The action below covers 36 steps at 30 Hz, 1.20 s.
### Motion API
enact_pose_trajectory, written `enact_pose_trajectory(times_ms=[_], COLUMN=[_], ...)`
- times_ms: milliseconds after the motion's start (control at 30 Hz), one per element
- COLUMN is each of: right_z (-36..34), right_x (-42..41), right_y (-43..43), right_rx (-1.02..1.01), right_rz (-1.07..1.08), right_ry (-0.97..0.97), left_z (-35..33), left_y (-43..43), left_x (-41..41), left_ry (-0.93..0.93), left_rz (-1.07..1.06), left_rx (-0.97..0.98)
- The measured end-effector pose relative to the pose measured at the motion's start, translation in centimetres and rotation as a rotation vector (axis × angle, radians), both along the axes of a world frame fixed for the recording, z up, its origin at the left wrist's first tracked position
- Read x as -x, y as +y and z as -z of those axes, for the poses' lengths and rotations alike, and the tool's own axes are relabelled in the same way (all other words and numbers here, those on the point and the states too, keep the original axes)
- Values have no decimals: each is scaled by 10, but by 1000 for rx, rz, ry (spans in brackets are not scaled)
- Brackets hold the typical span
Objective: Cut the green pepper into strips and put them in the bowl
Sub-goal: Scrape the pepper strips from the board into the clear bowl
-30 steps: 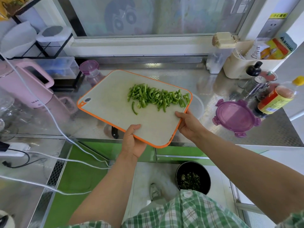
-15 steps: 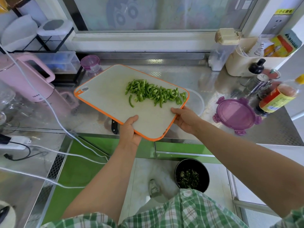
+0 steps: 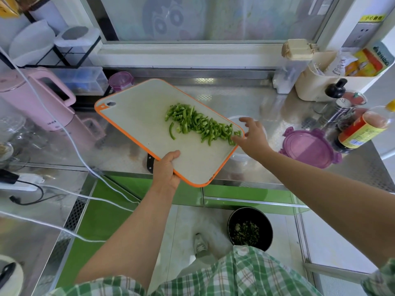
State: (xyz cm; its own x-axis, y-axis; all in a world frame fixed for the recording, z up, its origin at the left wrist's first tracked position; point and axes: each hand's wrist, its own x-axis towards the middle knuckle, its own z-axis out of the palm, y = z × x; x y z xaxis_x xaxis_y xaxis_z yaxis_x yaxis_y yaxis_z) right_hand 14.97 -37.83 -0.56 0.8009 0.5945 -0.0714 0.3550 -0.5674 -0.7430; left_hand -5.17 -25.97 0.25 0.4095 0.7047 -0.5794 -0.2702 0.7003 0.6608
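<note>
The left hand grips the near long edge of the orange-rimmed cutting board, thumb on top and fingers curled out of sight beneath, and holds it raised off the steel counter. The board's long axis runs from 10 o'clock, where the hanging hole is, down to 4 o'clock. The green pepper strips lie on it in a loose ridge on that same diagonal, hugging the far edge and thinning out toward the corner at 3 o'clock. They are short, bright green and slightly curved, cut unevenly, and one longer strip sits apart at the ridge's 8 o'clock side. The right hand is at that 3 o'clock corner, open with fingers spread and holding nothing; its lower fingers seem to touch the last strips, so the pile stretches away from it toward 10 o'clock. The clear bowl stands on the counter right under this corner, mostly hidden by board and hand, only arcs of its rim showing; no strips can be seen in it. A purple lid lies just beside it at 3 o'clock. I judge the right hand is the one placed to sweep, drawing the ridge along its length toward 4 o'clock and over the corner into the bowl.
</note>
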Motion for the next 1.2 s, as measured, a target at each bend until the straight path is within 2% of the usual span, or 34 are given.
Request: enact_pose_trajectory(times_ms=[133, 400, 767, 1000, 1100, 1200], right_z=[3, 10, 27, 33, 29, 16], right_x=[4, -1, -18, -35, -31, -18], right_y=[10, 18, 18, 10, 18, 32], right_rx=[82, 161, 195, 308, 227, 65], right_rz=[-133, -161, -93, -22, -49, -245], right_ry=[-86, -122, -170, -163, -194, -177], left_z=[1, 7, 10, 6, 6, 6], left_y=[0, 7, 13, 16, 16, 16], left_x=[-5, -11, -15, -20, -20, -20], left_ry=[2, 43, 35, 46, 59, 60], left_rz=[12, -4, -40, -46, -47, -47], left_rx=[10, 27, -10, -36, -21, -31])
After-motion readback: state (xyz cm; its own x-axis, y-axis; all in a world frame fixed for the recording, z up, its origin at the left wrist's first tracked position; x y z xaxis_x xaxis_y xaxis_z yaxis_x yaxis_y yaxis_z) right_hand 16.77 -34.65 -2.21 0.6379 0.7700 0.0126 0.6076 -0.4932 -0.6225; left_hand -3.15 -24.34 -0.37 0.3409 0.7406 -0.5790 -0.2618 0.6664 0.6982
